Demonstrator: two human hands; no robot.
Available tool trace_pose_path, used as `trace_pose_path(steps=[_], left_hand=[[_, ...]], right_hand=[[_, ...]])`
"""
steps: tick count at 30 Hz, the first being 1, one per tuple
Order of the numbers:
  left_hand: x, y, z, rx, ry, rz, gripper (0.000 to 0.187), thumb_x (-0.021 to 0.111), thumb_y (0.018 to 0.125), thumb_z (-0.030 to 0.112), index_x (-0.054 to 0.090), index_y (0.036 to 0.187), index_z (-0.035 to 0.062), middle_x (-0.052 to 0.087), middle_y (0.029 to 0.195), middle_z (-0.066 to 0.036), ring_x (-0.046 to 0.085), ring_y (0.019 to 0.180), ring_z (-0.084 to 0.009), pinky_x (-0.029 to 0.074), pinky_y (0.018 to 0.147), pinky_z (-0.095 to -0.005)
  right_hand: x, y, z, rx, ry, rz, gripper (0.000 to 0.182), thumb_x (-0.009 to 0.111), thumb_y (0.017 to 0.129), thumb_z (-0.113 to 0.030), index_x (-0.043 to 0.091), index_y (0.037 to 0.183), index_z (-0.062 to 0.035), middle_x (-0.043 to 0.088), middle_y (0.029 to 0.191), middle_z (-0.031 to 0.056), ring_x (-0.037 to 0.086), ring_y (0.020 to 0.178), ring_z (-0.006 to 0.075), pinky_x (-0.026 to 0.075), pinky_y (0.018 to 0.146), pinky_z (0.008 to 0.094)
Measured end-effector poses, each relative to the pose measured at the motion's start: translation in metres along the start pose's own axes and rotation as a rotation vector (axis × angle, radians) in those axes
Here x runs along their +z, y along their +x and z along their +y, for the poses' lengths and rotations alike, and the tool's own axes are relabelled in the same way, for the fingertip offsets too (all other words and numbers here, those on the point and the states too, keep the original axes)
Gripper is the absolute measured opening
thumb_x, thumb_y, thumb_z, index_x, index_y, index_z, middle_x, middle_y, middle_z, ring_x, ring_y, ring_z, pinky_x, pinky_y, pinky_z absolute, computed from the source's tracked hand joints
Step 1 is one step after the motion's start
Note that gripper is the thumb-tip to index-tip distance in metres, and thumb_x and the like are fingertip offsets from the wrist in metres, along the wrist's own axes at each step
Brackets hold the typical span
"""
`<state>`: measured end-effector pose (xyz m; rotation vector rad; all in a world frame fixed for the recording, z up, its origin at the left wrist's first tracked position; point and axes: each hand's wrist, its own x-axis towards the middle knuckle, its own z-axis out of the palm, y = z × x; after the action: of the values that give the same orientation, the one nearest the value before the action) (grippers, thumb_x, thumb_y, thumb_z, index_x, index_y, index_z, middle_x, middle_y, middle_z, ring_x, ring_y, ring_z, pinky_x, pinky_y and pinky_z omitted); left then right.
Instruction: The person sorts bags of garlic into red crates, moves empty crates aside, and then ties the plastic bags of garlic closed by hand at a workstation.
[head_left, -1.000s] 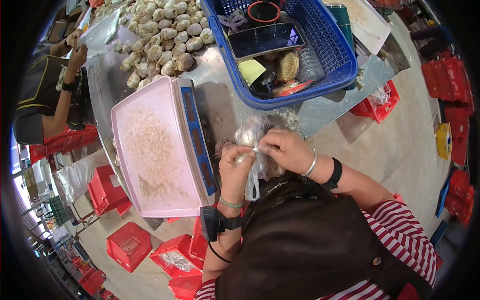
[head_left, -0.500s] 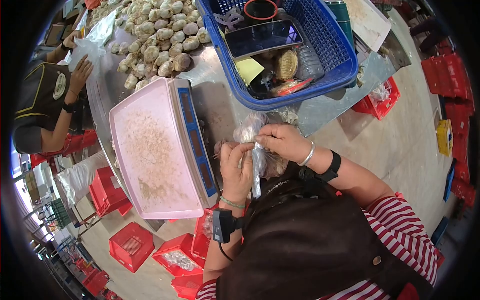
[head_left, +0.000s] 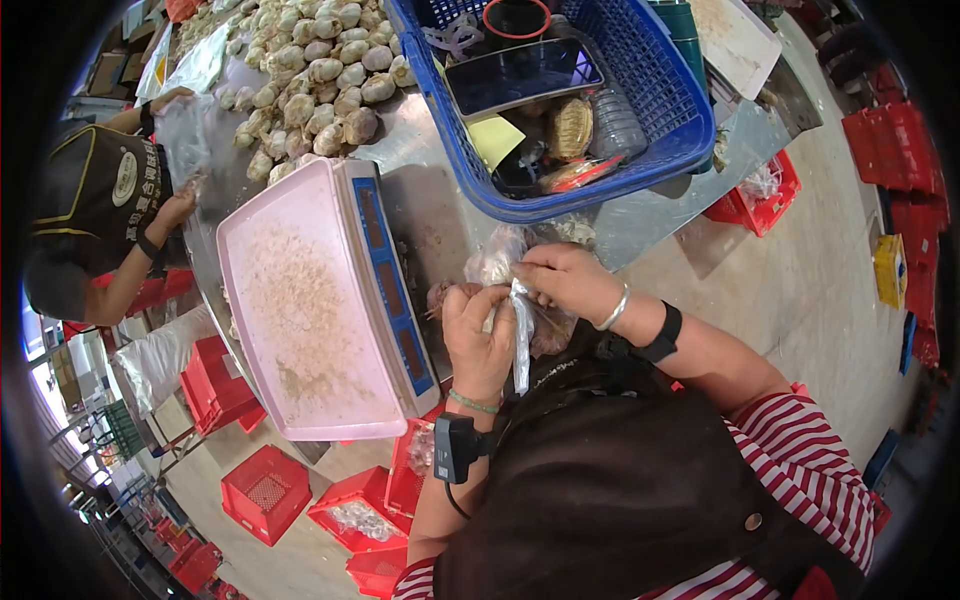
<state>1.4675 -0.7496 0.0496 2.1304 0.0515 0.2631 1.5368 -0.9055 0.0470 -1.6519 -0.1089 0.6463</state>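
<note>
A clear plastic bag (head_left: 497, 256) with pale garlic in it lies at the table's near edge, between my two hands. My left hand (head_left: 476, 342) is closed, thumb and fingers pinching the gathered plastic from the left. From the right, my right hand (head_left: 570, 281) pinches the bag's neck, its fingertips close to those of the left. A flattened shiny strip of plastic (head_left: 522, 345) hangs down between the hands. More bagged garlic (head_left: 552, 330) shows under my right hand, partly hidden. Exactly what each fingertip grips is hidden.
Left of my hands stands a scale with a pink tray (head_left: 310, 310) dusted with skins. A blue basket (head_left: 540, 208) holds a phone and a bottle. Garlic bulbs (head_left: 320, 75) are heaped at the back. A co-worker (head_left: 105, 190) handles plastic at left. Red crates (head_left: 265, 493) stand on the floor.
My hands stay at the bag with only slight finger shifts, and the plastic strip has swung a little right. The co-worker's hands have moved apart, one lowered, with the plastic stretched out.
</note>
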Motion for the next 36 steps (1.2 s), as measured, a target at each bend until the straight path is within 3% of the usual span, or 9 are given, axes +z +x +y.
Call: trace_pose_path(steps=[1, 2, 4, 7, 8, 11, 24, 31, 36], left_hand=[[0.0, 0.0, -0.002, -0.019, -0.011, -0.001, 0.017, 0.068, 0.075, -0.003, 0.067, 0.091, 0.0024, 0.053, 0.087, -0.01, 0.054, 0.084, -0.0255, 0.043, 0.076, -0.0345], [0.0, -0.001, -0.003, -0.038, -0.022, -0.003, 0.016, 0.069, 0.075, 0.0, 0.068, 0.09, 0.0028, 0.054, 0.088, -0.011, 0.056, 0.084, -0.0265, 0.044, 0.076, -0.0352], [0.001, -0.002, -0.004, -0.066, -0.059, 0.001, 0.015, 0.069, 0.075, 0.0, 0.068, 0.089, 0.0023, 0.055, 0.088, -0.011, 0.056, 0.084, -0.026, 0.044, 0.076, -0.0347], [0.002, -0.004, -0.003, -0.112, -0.117, 0.005, 0.013, 0.069, 0.075, -0.001, 0.067, 0.088, 0.0014, 0.055, 0.087, -0.011, 0.056, 0.084, -0.025, 0.044, 0.076, -0.0338], [0.002, -0.003, -0.002, -0.12, -0.136, 0.007, 0.013, 0.069, 0.075, -0.001, 0.067, 0.088, 0.0012, 0.055, 0.086, -0.01, 0.056, 0.083, -0.0246, 0.044, 0.076, -0.0333], [0.0, -0.001, 0.001, -0.083, -0.105, -0.007, 0.014, 0.068, 0.075, -0.001, 0.067, 0.088, 0.0008, 0.055, 0.086, -0.01, 0.056, 0.083, -0.0244, 0.044, 0.076, -0.0325], [0.0, 0.002, 0.007, -0.017, -0.033, 0.001, 0.014, 0.064, 0.072, -0.005, 0.063, 0.084, 0.0006, 0.051, 0.082, -0.011, 0.051, 0.08, -0.0264, 0.041, 0.075, -0.0349], [0.0, 0.003, 0.011, 0.021, 0.109, -0.004, 0.014, 0.063, 0.069, -0.005, 0.061, 0.082, 0.0003, 0.052, 0.082, -0.013, 0.052, 0.081, -0.0291, 0.043, 0.074, -0.0375], [0.001, 0.005, 0.01, 0.06, 0.144, 0.0, 0.014, 0.064, 0.068, -0.004, 0.062, 0.081, 0.0006, 0.052, 0.082, -0.013, 0.053, 0.081, -0.0297, 0.043, 0.074, -0.0379]], right_hand=[[0.002, -0.004, -0.002, -0.174, -0.155, 0.162, 0.02, 0.065, 0.088, -0.021, 0.067, 0.089, -0.0018, 0.061, 0.074, 0.0068, 0.059, 0.066, 0.0213, 0.046, 0.06, 0.0297], [-0.001, -0.01, -0.007, -0.174, -0.155, 0.16, 0.02, 0.065, 0.088, -0.021, 0.067, 0.089, -0.0018, 0.061, 0.074, 0.0068, 0.059, 0.066, 0.0213, 0.046, 0.06, 0.0297], [-0.009, -0.025, -0.034, -0.818, -0.761, 0.465, 0.013, 0.069, 0.08, -0.012, 0.066, 0.09, -0.0036, 0.063, 0.082, 0.01, 0.062, 0.073, 0.0286, 0.049, 0.065, 0.0343], [-0.004, -0.047, -0.026, -0.872, -0.533, 0.226, 0.018, 0.07, 0.076, -0.005, 0.065, 0.093, -0.0046, 0.064, 0.088, 0.0092, 0.063, 0.076, 0.028, 0.05, 0.068, 0.037], [-0.001, -0.046, -0.026, -0.814, -0.521, 0.206, 0.018, 0.07, 0.076, 0.0, 0.065, 0.093, -0.0021, 0.065, 0.084, 0.0109, 0.062, 0.072, 0.0288, 0.049, 0.063, 0.0372], [-0.001, -0.033, -0.008, -0.673, -0.568, 0.186, 0.02, 0.066, 0.078, -0.002, 0.064, 0.098, -0.0032, 0.065, 0.089, 0.0115, 0.064, 0.079, 0.029, 0.053, 0.068, 0.0367], [-0.014, -0.012, -0.009, -0.825, -0.812, -0.056, 0.012, 0.058, 0.08, -0.01, 0.058, 0.091, -0.0041, 0.061, 0.081, 0.0104, 0.064, 0.073, 0.0282, 0.052, 0.066, 0.0374], [-0.01, -0.015, -0.012, -0.818, -0.882, -0.041, 0.014, 0.06, 0.077, -0.012, 0.058, 0.089, -0.004, 0.059, 0.077, 0.0093, 0.064, 0.071, 0.026, 0.053, 0.065, 0.0355], [-0.004, -0.011, -0.007, -0.809, -0.821, 0.062, 0.009, 0.064, 0.076, -0.012, 0.061, 0.079, -0.0041, 0.061, 0.076, 0.0084, 0.063, 0.069, 0.0264, 0.052, 0.06, 0.0357]])
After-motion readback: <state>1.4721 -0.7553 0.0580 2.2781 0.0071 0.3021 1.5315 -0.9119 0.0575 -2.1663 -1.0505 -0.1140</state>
